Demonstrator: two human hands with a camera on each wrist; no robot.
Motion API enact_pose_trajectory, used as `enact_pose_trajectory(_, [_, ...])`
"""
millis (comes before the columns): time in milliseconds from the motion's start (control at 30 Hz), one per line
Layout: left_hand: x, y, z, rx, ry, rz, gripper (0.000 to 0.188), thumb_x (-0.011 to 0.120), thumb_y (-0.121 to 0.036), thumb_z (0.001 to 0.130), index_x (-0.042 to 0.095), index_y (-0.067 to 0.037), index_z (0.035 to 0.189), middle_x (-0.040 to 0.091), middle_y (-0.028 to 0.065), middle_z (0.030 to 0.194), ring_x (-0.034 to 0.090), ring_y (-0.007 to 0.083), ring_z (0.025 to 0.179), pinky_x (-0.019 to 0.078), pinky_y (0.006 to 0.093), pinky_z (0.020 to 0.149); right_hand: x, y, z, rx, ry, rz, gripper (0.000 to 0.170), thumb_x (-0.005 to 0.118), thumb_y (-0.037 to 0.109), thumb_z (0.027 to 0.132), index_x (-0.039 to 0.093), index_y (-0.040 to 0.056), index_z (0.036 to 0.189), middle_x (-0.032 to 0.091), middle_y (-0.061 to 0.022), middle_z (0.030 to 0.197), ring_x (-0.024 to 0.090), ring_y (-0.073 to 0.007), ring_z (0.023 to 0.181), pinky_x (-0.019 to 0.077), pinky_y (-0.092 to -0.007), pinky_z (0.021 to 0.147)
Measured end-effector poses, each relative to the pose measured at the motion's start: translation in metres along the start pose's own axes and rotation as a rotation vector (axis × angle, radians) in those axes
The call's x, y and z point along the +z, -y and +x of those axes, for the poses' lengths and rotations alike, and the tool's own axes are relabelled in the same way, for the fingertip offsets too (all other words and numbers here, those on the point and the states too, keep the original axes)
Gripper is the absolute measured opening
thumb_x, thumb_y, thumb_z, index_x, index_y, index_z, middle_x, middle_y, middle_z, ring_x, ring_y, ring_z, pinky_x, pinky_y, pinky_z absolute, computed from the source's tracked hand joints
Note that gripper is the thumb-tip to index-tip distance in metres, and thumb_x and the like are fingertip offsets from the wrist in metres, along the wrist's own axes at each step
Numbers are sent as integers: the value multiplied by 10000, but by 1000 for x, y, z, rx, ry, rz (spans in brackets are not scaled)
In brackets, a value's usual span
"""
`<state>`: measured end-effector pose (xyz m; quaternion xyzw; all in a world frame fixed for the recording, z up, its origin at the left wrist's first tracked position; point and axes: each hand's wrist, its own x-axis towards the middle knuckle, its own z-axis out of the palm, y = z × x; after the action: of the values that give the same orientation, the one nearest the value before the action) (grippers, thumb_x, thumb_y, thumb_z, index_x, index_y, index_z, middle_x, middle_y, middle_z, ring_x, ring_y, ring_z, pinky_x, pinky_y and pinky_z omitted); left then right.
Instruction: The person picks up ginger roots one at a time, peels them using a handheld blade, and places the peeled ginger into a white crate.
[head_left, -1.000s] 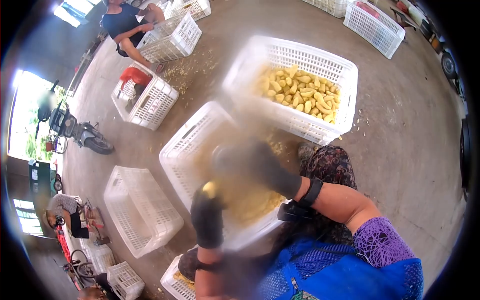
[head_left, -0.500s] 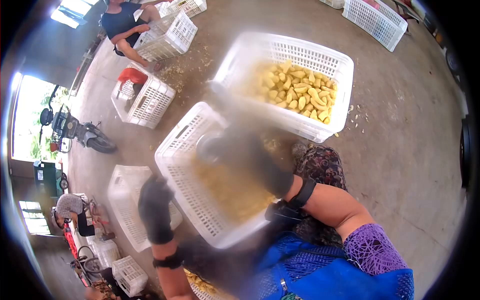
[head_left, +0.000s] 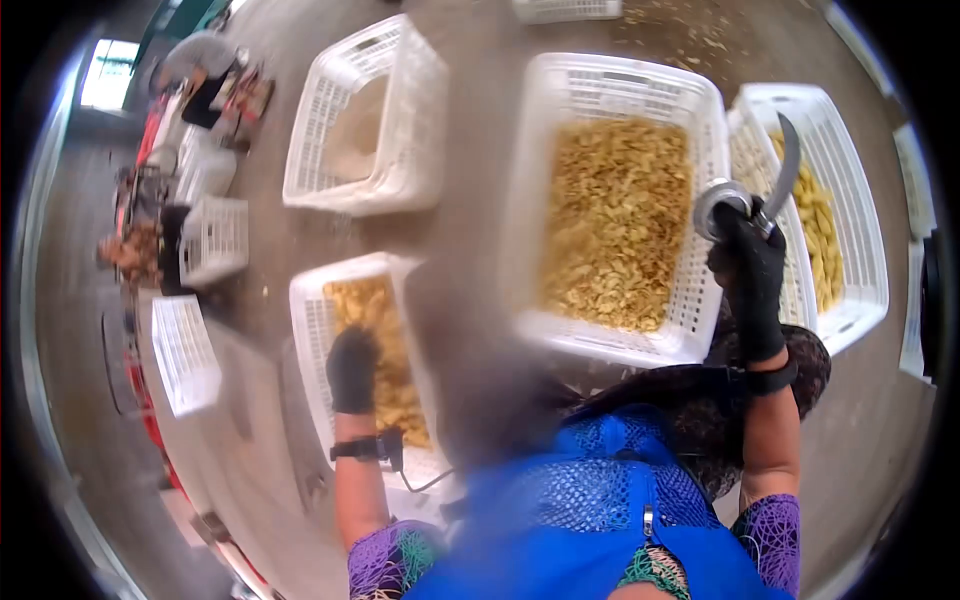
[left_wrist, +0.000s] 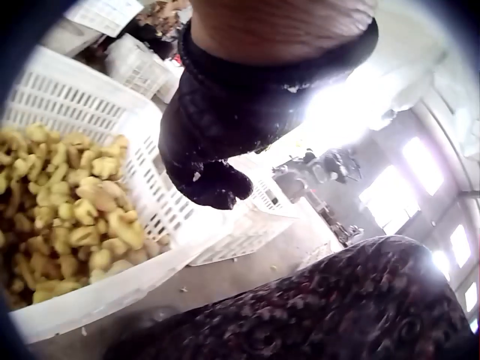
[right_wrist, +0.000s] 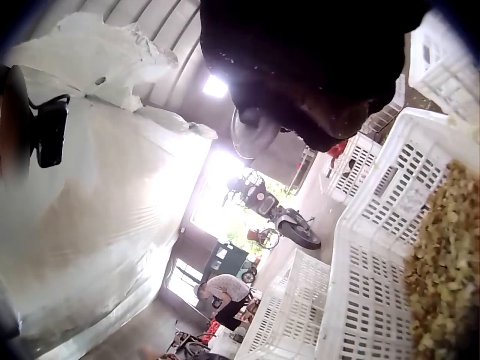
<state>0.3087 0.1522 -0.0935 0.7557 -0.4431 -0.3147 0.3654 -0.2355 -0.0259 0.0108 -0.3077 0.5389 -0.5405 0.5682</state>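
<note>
My left hand (head_left: 353,370), in a black glove, is over a white crate (head_left: 312,385) of yellow knobbly roots (head_left: 400,400). In the left wrist view this hand (left_wrist: 217,135) hangs beside the crate of roots (left_wrist: 82,217) with its fingers bent, and no item shows in it. At the right, my gloved right hand (head_left: 752,285) grips a tool with a curved metal blade (head_left: 787,165) and holds a round metal piece (head_left: 718,208). That hand (right_wrist: 315,67) is dark in the right wrist view, the round piece (right_wrist: 253,133) below it.
A large white crate (head_left: 620,345) of yellow-brown scraps (head_left: 620,230) stands between the hands. Right of it is another crate (head_left: 865,300) with yellow roots (head_left: 820,235). Another crate (head_left: 425,130) stands at the upper left. A person (right_wrist: 227,289) bends over in the background.
The head view has swung left. My left hand has moved away from the scrap crate to the crate of roots. My right hand still grips the tool, now beside the scrap crate's right rim.
</note>
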Motion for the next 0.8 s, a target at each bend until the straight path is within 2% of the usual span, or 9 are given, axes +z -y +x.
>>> enact_pose_trajectory(133, [-17,76,-37,-38,81,-147,230,444,-165,941,560,-31,1088,620,139,1056,589,279,999,483,422,875,-9,-9,8,-10,33,-40,105,616,147,876,564,109,793,466,46,554,404,-57,373,303,-225,359])
enact_pose_trajectory(200, [-8,16,-43,168,301,568,318,372,-253,961,522,-52,1156,600,128,1101,588,260,977,482,402,828,-20,21,21,-1045,44,-820,147,628,217,873,583,90,816,499,29,569,441,-76,393,336,-228,379])
enact_pose_trajectory(267, [-6,61,-33,-29,-48,-197,44,579,-48,816,599,-9,824,604,103,806,574,234,776,468,362,667,-48,52,31,-940,-96,-690,221,644,285,852,608,67,842,510,15,550,462,-81,408,349,-209,401])
enact_pose_trajectory(333, [-49,120,-4,-238,340,-867,350,403,-206,951,494,-15,1230,555,128,1193,535,258,1097,486,391,814,-76,93,34,-493,-187,-334,285,656,333,830,620,50,833,500,13,530,470,-76,418,349,-200,406])
enact_pose_trajectory(400, [33,-71,-54,-271,124,277,528,596,-123,891,380,45,1342,535,220,1232,560,274,1053,461,309,892,-148,106,54,-528,-289,-624,302,650,333,832,604,43,763,489,13,519,455,-70,403,337,-209,383])
enact_pose_trajectory(533, [73,-80,-35,-175,70,332,505,593,-118,887,396,50,1321,540,218,1222,559,272,1045,462,312,885,-327,19,122,-519,-300,-1562,85,623,69,758,656,56,835,630,-83,622,613,-218,505,494,-302,462])
enact_pose_trajectory(600, [91,-91,-23,-170,55,356,494,592,-116,886,405,53,1310,542,216,1216,559,271,1041,462,313,881,-317,18,116,134,-490,-623,87,602,65,796,628,-17,805,534,-35,500,529,-155,385,402,-283,348])
enact_pose_trajectory(667, [101,-99,-11,-168,54,388,483,590,-113,884,413,56,1300,544,215,1211,558,270,1037,463,314,878,-363,-32,134,85,-248,-1129,156,580,113,840,610,-39,817,506,-19,502,493,-113,377,357,-272,322])
enact_pose_trajectory(800, [129,-124,-3,-185,42,448,461,587,-108,881,429,61,1279,549,212,1200,558,268,1029,464,316,871,-353,-28,138,142,-454,-556,272,666,222,763,552,14,630,467,-36,470,432,-128,351,321,-271,347])
